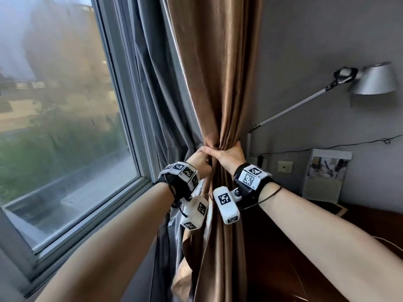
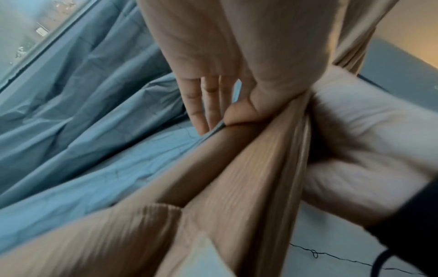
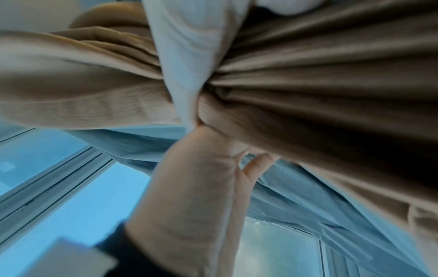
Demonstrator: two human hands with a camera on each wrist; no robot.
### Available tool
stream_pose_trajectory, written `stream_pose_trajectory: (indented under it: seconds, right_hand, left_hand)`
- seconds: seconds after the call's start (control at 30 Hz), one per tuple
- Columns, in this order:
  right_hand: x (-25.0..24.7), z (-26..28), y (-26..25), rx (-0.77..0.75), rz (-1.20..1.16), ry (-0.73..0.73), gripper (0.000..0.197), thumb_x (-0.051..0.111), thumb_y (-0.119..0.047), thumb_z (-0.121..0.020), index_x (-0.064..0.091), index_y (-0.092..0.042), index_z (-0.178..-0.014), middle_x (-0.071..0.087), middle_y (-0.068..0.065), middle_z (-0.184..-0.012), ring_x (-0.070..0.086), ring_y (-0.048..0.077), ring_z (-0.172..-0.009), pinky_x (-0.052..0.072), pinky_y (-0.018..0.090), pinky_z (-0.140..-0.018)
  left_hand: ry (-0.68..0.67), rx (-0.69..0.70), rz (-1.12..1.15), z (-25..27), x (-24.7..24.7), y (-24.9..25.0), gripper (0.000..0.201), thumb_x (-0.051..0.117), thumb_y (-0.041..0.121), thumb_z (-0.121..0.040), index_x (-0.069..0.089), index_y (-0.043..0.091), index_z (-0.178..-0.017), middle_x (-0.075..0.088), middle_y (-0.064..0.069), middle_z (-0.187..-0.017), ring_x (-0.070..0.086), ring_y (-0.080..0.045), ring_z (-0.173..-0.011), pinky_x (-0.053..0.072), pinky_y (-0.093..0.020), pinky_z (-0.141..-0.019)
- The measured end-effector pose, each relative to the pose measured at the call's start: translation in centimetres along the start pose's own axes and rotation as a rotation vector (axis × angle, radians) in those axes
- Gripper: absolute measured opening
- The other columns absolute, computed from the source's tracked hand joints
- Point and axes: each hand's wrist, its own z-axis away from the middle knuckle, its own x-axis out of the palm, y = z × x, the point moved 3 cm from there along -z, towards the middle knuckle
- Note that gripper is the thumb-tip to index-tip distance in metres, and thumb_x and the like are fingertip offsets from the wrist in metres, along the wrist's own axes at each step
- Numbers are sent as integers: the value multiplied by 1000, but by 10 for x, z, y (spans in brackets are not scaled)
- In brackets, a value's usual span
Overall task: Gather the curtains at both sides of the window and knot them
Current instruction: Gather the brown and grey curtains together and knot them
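Observation:
A brown curtain (image 1: 218, 83) with a grey lining (image 1: 157, 94) hangs at the right side of the window. It is bunched into a narrow waist at mid-height. My right hand (image 1: 226, 154) grips that waist from the front, fingers wrapped round the folds (image 3: 331, 84). My left hand (image 1: 199, 159) sits just left of it at the same height. Its thumb presses a brown fold (image 2: 237, 187) against its fingers (image 2: 201, 105), which reach behind the fabric beside the lining (image 2: 83, 112). Below the hands the curtain hangs loose. The right wrist view shows the left hand (image 3: 201, 178) from below.
The window (image 1: 65, 105) and its grey frame (image 1: 135, 127) fill the left. On the right, a silver arm lamp (image 1: 375, 79) sticks out from the grey wall, above a dark wooden desk (image 1: 305, 247) with a framed picture (image 1: 327, 171) and a thin black cord (image 1: 316, 148).

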Motion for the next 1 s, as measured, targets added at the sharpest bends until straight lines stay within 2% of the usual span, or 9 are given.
stream_pose_trajectory:
  seconds: [0.1,0.23,0.4,0.47,0.53,0.63,0.77,0.87,1.0]
  right_hand:
    - [0,-5,-1,29,6,88,102,90,-47,-49,43,-11,-133,62,6,-126,59,22,-117,43,26,-99]
    - [11,-5,-4,38,42,76,110,89,-46,-52,35,-7,-139,56,9,-133,55,24,-123,40,28,-102]
    - [12,-7,-4,3,61,139,64,77,-29,-70,54,-8,-126,65,12,-121,62,27,-112,46,27,-93]
    - [10,-9,-3,-9,83,163,55,74,-27,-74,58,-7,-123,66,13,-120,62,28,-112,46,28,-90]
    - [8,-10,-2,-12,92,163,50,73,-25,-75,60,-7,-120,67,12,-118,62,27,-110,46,26,-86]
    - [6,-13,0,-35,81,160,39,73,-23,-73,66,-7,-108,70,8,-99,67,25,-97,43,22,-72]
    - [-1,-14,4,-52,64,143,30,73,-19,-75,67,-5,-100,64,2,-84,62,18,-80,39,16,-62]
    - [-3,-13,6,-61,73,134,27,74,-20,-74,70,-4,-96,66,2,-84,62,17,-79,41,19,-66]
    - [-5,-12,8,-47,67,131,21,75,-20,-72,68,-9,-89,67,4,-86,64,19,-83,44,23,-72]
  left_hand:
    - [47,-3,-15,10,-14,1,35,46,-6,-80,65,-6,-109,50,-19,-131,50,-30,-121,36,-22,-98]
    - [-22,17,33,17,-23,1,32,45,-12,-82,65,-8,-107,52,-20,-127,48,-27,-122,32,-17,-91]
    - [4,-14,167,27,-18,-20,45,46,-9,-82,66,11,-117,44,-8,-141,39,-19,-132,27,-19,-107]
    - [214,-61,306,31,-20,-34,34,48,-7,-81,70,5,-104,57,-13,-129,50,-23,-125,32,-18,-104]
    - [567,-180,309,36,-28,-53,22,56,6,-81,66,1,-101,57,-18,-117,52,-31,-114,33,-19,-96]
    - [820,-358,230,49,-32,-75,48,68,31,-77,50,6,-114,42,-14,-123,38,-28,-118,27,-29,-104]
    - [674,-303,337,39,-18,-92,57,72,38,-74,47,12,-119,30,-11,-134,37,-24,-125,29,-25,-107]
    - [516,-272,386,24,-8,-94,37,68,33,-81,56,8,-105,24,-15,-140,34,-25,-131,26,-15,-104]
    - [492,-172,422,17,-5,-77,15,61,19,-87,62,4,-89,43,-17,-104,44,-30,-117,26,-7,-81]
